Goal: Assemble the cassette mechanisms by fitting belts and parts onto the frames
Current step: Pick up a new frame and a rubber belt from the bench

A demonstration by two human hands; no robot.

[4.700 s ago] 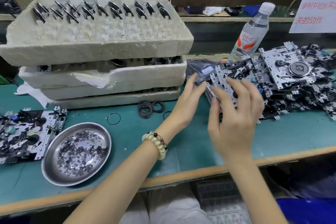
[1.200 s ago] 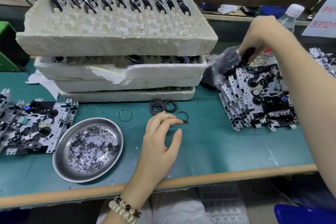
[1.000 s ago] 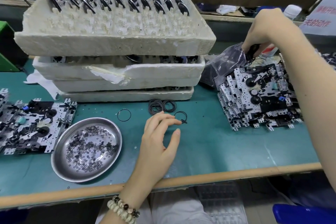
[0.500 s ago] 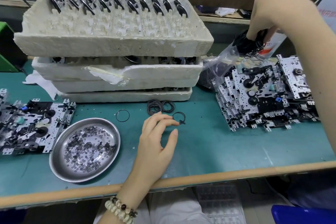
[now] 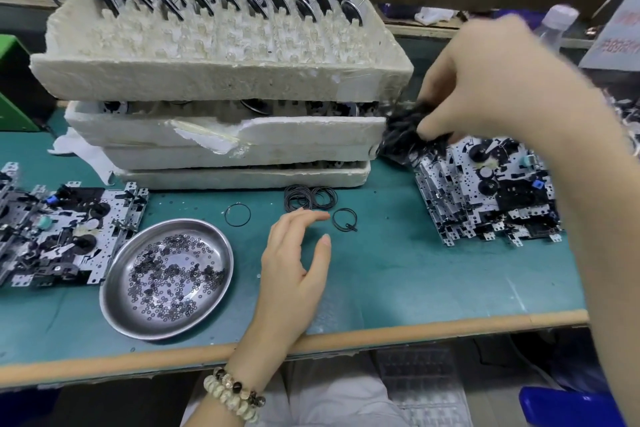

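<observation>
My right hand point(image 5: 485, 87) grips a tangled bunch of black rubber belts point(image 5: 408, 135) in the air, above the left edge of a stack of cassette mechanism frames point(image 5: 485, 198). My left hand point(image 5: 294, 260) rests on the green mat with loosely curled fingers and holds nothing. Just beyond its fingertips lie a small pile of belts point(image 5: 310, 198) and two single belts point(image 5: 345, 219) point(image 5: 237, 215). Another group of frames point(image 5: 52, 229) lies at the far left.
A steel dish point(image 5: 166, 274) of small washers sits left of my left hand. Three stacked foam trays point(image 5: 221, 80) with flywheels stand behind. A water bottle point(image 5: 557, 24) and a sign point(image 5: 620, 35) are at the back right. The wooden table edge point(image 5: 346, 340) runs along the front.
My right hand pulled a bunch of belts out of the plastic bag and carried it left and down toward the foam trays. My left hand stayed on the mat.
</observation>
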